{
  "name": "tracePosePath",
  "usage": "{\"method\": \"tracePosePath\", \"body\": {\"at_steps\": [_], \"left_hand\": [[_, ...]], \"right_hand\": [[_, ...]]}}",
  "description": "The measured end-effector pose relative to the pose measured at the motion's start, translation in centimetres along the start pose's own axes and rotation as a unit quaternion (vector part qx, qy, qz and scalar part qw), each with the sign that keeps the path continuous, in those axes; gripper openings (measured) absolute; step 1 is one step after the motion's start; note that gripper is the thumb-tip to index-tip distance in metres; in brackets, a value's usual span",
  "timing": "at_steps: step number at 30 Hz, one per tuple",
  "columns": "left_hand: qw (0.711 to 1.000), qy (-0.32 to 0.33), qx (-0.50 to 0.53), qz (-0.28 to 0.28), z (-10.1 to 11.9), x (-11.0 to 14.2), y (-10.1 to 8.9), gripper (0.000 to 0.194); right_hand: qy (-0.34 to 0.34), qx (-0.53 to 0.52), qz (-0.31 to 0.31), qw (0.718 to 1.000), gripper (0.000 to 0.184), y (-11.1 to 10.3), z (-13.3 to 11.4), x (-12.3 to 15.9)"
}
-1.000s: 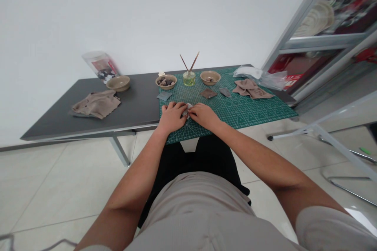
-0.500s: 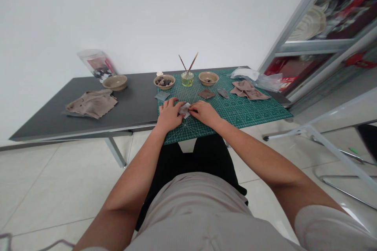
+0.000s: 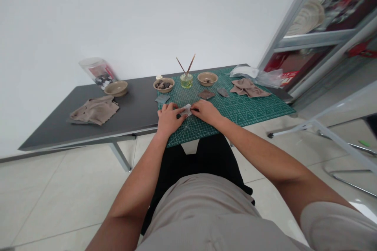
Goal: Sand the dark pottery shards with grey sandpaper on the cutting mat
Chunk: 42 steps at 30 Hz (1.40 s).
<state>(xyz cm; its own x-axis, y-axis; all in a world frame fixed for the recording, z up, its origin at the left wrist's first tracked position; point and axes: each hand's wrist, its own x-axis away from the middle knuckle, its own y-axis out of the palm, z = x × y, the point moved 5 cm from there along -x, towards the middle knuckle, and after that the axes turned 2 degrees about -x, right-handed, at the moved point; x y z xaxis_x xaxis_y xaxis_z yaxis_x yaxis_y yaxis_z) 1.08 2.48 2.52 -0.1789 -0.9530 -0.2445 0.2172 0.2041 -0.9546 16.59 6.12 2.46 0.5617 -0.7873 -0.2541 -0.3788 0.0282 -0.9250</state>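
A small pale sheet, perhaps paper or sandpaper, lies pinched between my left hand and my right hand. Both hands rest over the near part of a green cutting mat. My fingertips hide part of the sheet, and its exact material is hard to tell at this size. Just beyond my hands lie a dark grey square, a brown square and a grey pointed piece, all flat on the mat and apart from my fingers.
At the mat's far edge stand a bowl of dark pieces, a glass jar with several brushes and a second bowl. Beige cloths, a tan bowl, a clear container and plastic bags share the dark table.
The pale sheet has turned a little between my fingers, and my hands have drawn closer around it. The whole scene has shifted slightly in view as my head moved.
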Motion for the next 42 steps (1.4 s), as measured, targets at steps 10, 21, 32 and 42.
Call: {"method": "tracePosePath", "body": {"at_steps": [10,21,32,42], "left_hand": [[0.999,-0.036,0.006,0.016,-0.2,0.1,-0.1,0.030],[0.999,-0.029,-0.007,0.022,0.0,0.3,-0.4,0.031],[0.999,-0.020,-0.025,0.034,0.4,0.4,-0.3,0.033],[0.998,-0.037,-0.037,0.019,0.5,0.3,-0.2,0.033]], "right_hand": [[-0.021,-0.024,-0.003,0.999,0.017,0.1,-0.9,0.5],[-0.041,-0.043,0.000,0.998,0.017,0.6,-1.8,-0.6],[-0.025,-0.028,0.001,0.999,0.019,0.3,-0.5,-1.0],[-0.014,-0.037,-0.002,0.999,0.018,-0.4,1.0,-0.5]]}}
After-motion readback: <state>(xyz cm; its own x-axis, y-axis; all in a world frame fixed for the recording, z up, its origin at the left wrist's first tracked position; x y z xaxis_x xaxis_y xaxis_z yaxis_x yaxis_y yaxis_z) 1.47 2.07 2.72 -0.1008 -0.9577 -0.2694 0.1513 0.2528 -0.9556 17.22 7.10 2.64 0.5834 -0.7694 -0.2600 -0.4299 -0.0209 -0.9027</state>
